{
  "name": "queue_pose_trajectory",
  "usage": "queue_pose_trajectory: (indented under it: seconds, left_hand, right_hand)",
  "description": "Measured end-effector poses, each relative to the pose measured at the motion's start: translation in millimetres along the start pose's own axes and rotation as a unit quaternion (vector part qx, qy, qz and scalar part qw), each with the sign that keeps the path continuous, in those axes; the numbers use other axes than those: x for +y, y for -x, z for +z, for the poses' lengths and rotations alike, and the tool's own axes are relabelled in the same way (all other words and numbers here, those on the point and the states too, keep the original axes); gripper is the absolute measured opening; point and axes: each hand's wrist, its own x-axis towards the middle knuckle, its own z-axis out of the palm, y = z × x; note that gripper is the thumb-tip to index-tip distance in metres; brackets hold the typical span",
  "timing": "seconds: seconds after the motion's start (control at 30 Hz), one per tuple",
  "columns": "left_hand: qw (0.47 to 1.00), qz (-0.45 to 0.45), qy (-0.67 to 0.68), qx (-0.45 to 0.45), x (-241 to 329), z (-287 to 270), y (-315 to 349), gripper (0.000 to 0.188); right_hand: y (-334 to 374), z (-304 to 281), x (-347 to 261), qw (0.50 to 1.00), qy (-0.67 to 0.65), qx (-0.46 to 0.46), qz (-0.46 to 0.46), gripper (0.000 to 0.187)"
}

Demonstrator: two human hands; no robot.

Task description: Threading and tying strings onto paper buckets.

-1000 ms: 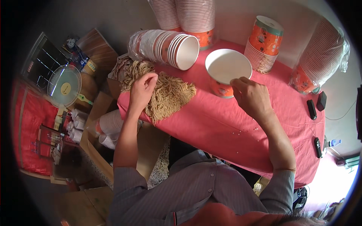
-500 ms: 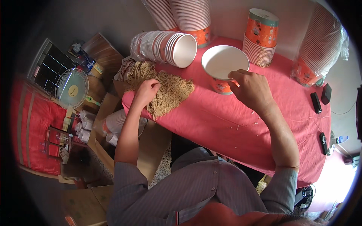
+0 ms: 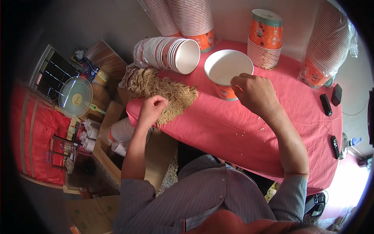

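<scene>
A large white paper bucket (image 3: 228,66) with an orange printed outside stands upright on the red-covered table, open at the top. My right hand (image 3: 257,93) is closed at its near right rim, thumb and forefinger curled over the edge. To the left, a thick heap of tan strings (image 3: 177,97) lies at the table's edge. My left hand (image 3: 152,111) hovers over the near side of this heap, fingertips pinched together. Whatever is between those fingertips is too small to make out.
A plastic-wrapped stack of buckets (image 3: 167,54) lies behind the strings. Upright bucket stacks (image 3: 266,39) stand at the back, another wrapped stack (image 3: 327,46) at the right. Small pale bits (image 3: 260,128) dot the red cloth (image 3: 218,132). An open cardboard box (image 3: 156,156) sits below left.
My left hand has drawn back a little toward me over the strings, fingers still pinched. My right hand stays at the bucket's rim. The whole view has shifted slightly.
</scene>
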Motion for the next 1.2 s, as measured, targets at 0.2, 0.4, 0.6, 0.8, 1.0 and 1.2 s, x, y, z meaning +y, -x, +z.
queue_pose_trajectory:
  seconds: [0.2, 0.4, 0.6, 0.8, 1.0, 1.2]
  left_hand:
    - [1.0, -0.016, 0.009, 0.007, -0.5, 21.5, 38.1, 0.015]
    - [0.995, -0.022, -0.087, -0.043, 6.3, 6.8, 42.6, 0.018]
    - [0.996, 0.063, -0.062, 0.009, 54.4, 18.7, 67.8, 0.012]
    - [0.969, 0.224, -0.086, -0.054, 117.8, 54.1, 116.8, 0.012]
    - [0.935, 0.332, -0.124, -0.006, 134.0, 53.3, 117.6, 0.018]
    - [0.945, 0.313, -0.097, 0.014, 144.0, 51.3, 117.5, 0.017]
  right_hand:
    - [-2.7, -1.5, 0.9, 0.999, -0.002, -0.031, 0.013, 0.007]
    - [-1.6, -5.1, 1.3, 0.999, -0.023, -0.001, -0.028, 0.005]
    - [0.0, -6.2, -13.0, 0.992, -0.106, 0.062, -0.026, 0.012]
    - [10.0, -2.2, -60.3, 0.859, -0.472, -0.139, -0.142, 0.074]
    - [21.9, 6.3, -78.9, 0.782, -0.559, -0.265, -0.075, 0.069]
    - [17.9, -55.9, -45.9, 0.865, -0.371, -0.3, -0.157, 0.048]
